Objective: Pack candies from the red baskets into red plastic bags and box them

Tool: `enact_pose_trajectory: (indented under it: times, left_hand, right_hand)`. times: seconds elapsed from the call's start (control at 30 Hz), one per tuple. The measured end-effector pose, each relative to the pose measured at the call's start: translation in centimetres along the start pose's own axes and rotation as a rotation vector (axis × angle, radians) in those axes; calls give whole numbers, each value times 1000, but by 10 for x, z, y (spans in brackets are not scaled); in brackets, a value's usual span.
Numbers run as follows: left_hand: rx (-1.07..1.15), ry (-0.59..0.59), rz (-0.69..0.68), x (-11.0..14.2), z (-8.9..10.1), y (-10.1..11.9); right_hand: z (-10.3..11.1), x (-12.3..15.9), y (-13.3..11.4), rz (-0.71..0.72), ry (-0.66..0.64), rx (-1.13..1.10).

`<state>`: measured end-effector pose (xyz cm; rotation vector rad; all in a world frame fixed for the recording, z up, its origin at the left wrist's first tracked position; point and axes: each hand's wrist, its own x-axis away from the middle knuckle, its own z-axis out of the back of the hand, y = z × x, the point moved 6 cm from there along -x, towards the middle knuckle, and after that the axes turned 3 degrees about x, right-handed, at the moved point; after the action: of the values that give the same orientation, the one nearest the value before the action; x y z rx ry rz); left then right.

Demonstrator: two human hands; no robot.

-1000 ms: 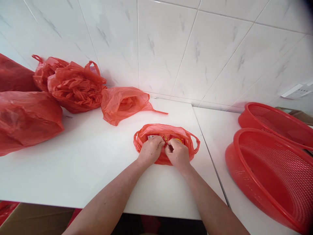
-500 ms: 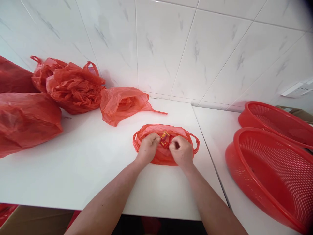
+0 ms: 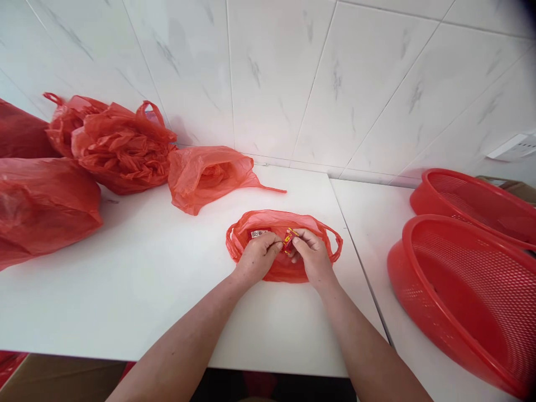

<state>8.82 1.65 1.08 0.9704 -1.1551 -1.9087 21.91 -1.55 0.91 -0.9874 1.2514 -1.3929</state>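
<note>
A red plastic carrier bag lies on the white table with its mouth spread and its loop handles out to both sides. Over the opening, a small shiny red-and-yellow packet is between my hands. My right hand grips the packet's right side between thumb and fingers. The thumb and forefinger of my left hand are pinched at its left edge. Inside the bag, behind my left hand, shows a piece with a white label and dark characters; the hand partly covers it.
A slack red bag lies farther back near the tiled wall. Several fuller red bags crowd the left side. Two red perforated plastic baskets stand on the right, past a seam between tabletops. A cardboard box is below the front edge.
The packet has turned and shifted slightly right, and my right fingers now show on it. The white-labelled piece has come into sight behind my left hand. The view has shifted slightly.
</note>
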Motion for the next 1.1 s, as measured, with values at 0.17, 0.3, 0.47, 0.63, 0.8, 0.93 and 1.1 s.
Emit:
enact_pose_trajectory:
  times: [0.17, 0.3, 0.47, 0.63, 0.8, 0.93, 1.1]
  left_hand:
    - [-134, 123, -77, 2, 5, 5]
    - [-111, 115, -57, 0, 5, 1]
    - [60, 77, 68, -3, 6, -7]
    - [175, -38, 85, -4, 0, -2]
    - [383, -127, 125, -1, -7, -2]
    - [465, -122, 181, 1, -10, -7]
    - [81, 76, 56, 1, 2, -1]
  right_hand:
    - [1, 2, 1, 17, 85, 48]
    - [-2, 3, 0, 27, 61, 66]
    - [0, 1, 2, 29, 39, 85]
    - [3, -1, 6, -2, 39, 2]
    - [4, -1, 6, 0, 66, -58]
    - [3, 0, 0, 28, 66, 4]
    - [4, 6, -12, 133, 139, 250]
